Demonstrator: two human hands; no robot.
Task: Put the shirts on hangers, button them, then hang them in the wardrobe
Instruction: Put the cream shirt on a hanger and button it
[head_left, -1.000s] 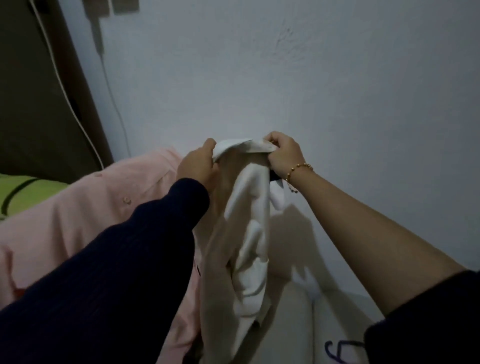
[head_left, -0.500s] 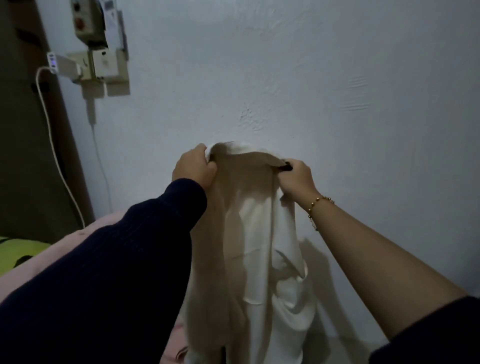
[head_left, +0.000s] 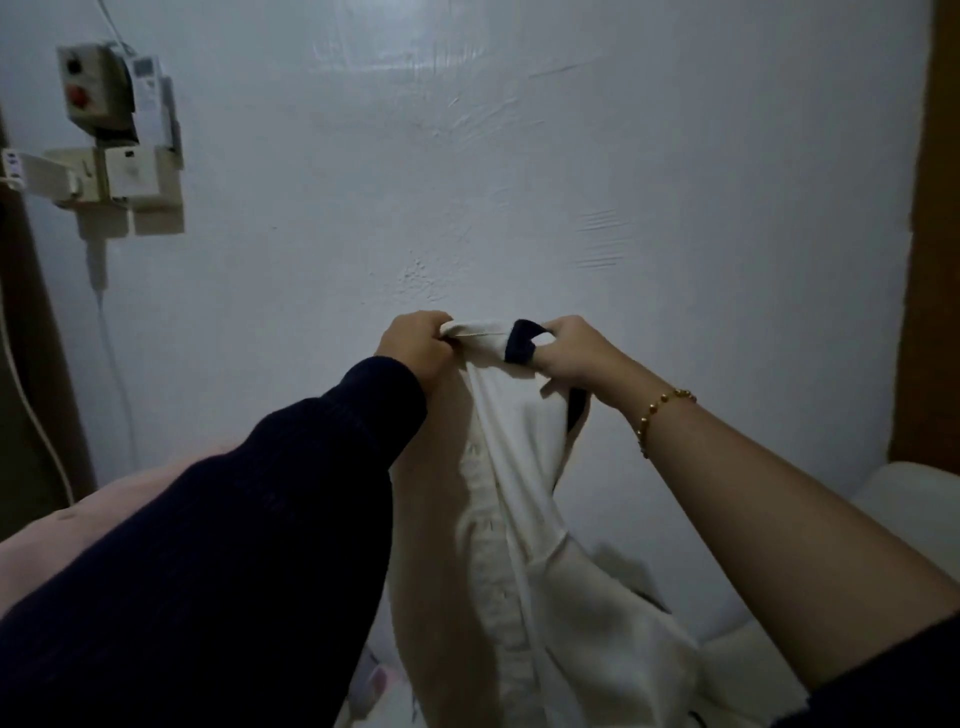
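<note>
A cream white shirt (head_left: 524, 519) with dark trim at its top edge hangs in front of the white wall, held up by both hands. My left hand (head_left: 415, 345) grips the top edge on the left side. My right hand (head_left: 576, 351) grips the top edge on the right, fingers curled round the dark trim (head_left: 522, 345). The cloth falls in loose folds between my forearms, with a button placket running down its middle. A pink shirt (head_left: 119, 499) lies on the bed at the lower left, mostly hidden by my dark sleeve. No hanger is in view.
The white wall (head_left: 519, 182) stands close ahead. A switch box and sockets (head_left: 109, 135) with a cable are mounted at the upper left. A brown wooden edge (head_left: 930, 234) runs down the right. A pale cushion or mattress (head_left: 909, 514) lies at the lower right.
Both hands have lifted the white shirt higher and the view has tilted upward. The shirt's top edge has turned, so its dark trim now shows at my right hand.
</note>
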